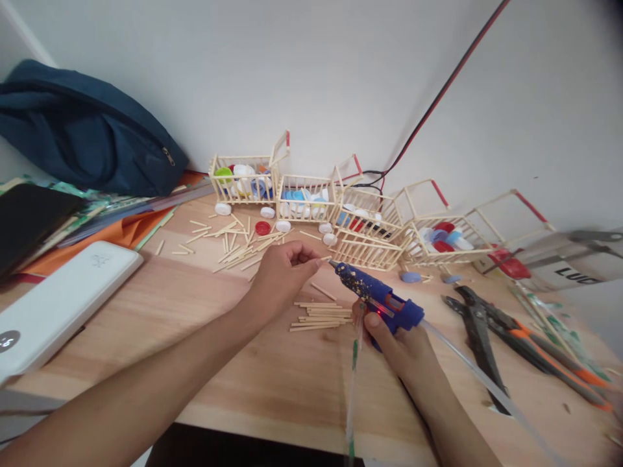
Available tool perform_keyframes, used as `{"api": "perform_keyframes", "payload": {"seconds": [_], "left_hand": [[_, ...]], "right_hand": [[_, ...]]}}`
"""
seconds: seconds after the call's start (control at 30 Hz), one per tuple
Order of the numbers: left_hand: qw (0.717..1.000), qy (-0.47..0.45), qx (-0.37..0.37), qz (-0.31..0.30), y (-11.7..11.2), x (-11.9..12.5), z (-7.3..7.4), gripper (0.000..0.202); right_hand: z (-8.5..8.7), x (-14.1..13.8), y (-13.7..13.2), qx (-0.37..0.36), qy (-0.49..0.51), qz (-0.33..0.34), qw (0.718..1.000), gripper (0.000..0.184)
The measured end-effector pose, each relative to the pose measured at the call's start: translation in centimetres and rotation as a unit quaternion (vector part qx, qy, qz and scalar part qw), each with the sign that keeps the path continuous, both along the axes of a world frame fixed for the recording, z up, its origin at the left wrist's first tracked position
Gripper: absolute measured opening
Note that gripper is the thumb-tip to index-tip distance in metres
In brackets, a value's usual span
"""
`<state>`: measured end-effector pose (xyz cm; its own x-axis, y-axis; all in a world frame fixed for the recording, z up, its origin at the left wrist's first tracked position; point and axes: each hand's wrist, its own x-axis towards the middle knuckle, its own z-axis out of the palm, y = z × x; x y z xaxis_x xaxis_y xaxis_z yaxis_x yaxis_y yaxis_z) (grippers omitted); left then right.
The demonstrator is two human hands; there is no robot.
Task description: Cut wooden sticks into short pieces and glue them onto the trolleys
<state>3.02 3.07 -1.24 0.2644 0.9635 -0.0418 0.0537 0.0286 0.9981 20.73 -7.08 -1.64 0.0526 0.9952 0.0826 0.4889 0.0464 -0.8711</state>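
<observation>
My right hand (402,347) is wrapped round a blue hot glue gun (372,292) with a small red light lit. A long clear glue stick (472,373) trails from its back end. My left hand (287,272) pinches a short wooden stick (325,259), its tip right by the gun's nozzle; whether they touch I cannot tell. Below lies a neat pile of cut wooden sticks (316,316), and more loose sticks (233,243) scatter behind my left hand. A stick-built basket frame (367,251) rests just beyond the nozzle.
Several miniature stick carts (306,198) filled with bottle caps line the wall. A red cap (263,227) lies among the sticks. Orange-handled pliers (530,344) and a black tool (481,344) lie at right. A white power bank (63,298) and a blue bag (87,130) are at left.
</observation>
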Motion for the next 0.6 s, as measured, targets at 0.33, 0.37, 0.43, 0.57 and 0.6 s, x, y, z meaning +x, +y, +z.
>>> {"api": "perform_keyframes", "payload": {"seconds": [0.33, 0.37, 0.43, 0.57, 0.6], "left_hand": [[1.0, -0.002, -0.001, 0.002, -0.08, 0.06, 0.11, 0.009], [1.0, 0.001, 0.0, 0.002, -0.07, 0.07, 0.08, 0.01], [1.0, 0.005, 0.005, 0.001, -0.07, 0.06, 0.03, 0.01], [1.0, 0.014, 0.016, 0.008, -0.09, 0.0, 0.03, 0.009], [1.0, 0.016, 0.018, 0.009, -0.09, -0.02, 0.05, 0.008]], "right_hand": [[-0.9, 0.48, 0.14, 0.002, -0.032, 0.001, 0.999, 0.034], [-0.91, 0.49, 0.15, 0.003, -0.03, 0.001, 1.0, 0.034], [-0.9, 0.53, 0.17, 0.008, -0.036, 0.006, 0.999, 0.034], [-0.87, 0.66, 0.16, 0.01, -0.059, 0.011, 0.998, 0.033], [-0.86, 0.68, 0.16, 0.009, -0.06, 0.01, 0.998, 0.032]]}}
